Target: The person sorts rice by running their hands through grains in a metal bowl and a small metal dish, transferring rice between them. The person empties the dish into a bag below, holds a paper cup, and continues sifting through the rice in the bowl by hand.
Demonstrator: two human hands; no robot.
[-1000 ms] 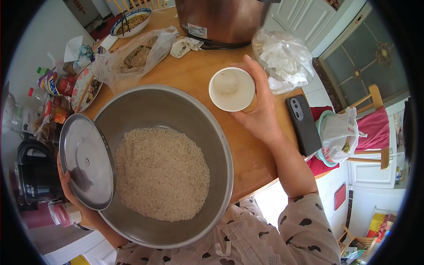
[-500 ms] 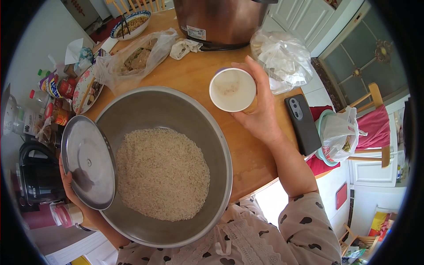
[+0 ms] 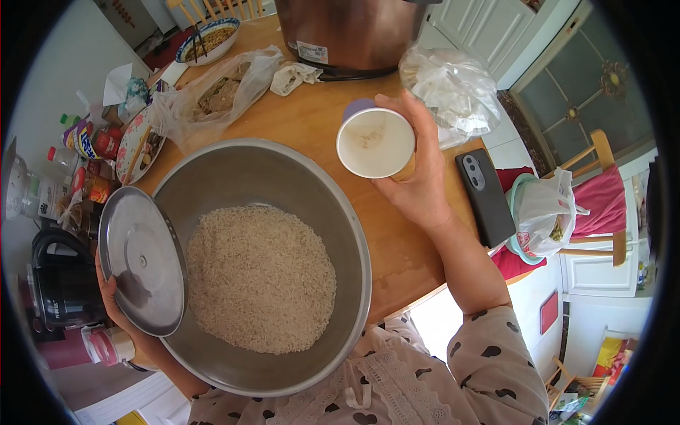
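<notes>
A large metal bowl [image 3: 347,212] with a heap of white rice [image 3: 262,280] in it stands at the near edge of the table. My left hand [image 3: 110,294] holds a round metal lid [image 3: 144,262] tilted over the bowl's left rim; most of its fingers are hidden behind the lid. To the right of the bowl, my right hand [image 3: 418,170] grips a paper cup [image 3: 375,144], its mouth turned toward the camera. Some brownish specks show inside the cup, and a bit of purple shows behind its upper rim.
On the wooden table [image 3: 404,262] are a dark phone [image 3: 485,198], a clear bag of white items [image 3: 453,92], a large brown pot [image 3: 354,32], a bag of food [image 3: 219,95] and a noodle bowl [image 3: 209,42]. Bottles and a black kettle [image 3: 67,280] stand left.
The cup in my right hand has tilted, showing more of its purple part behind the rim. My left hand and the lid have hardly moved.
</notes>
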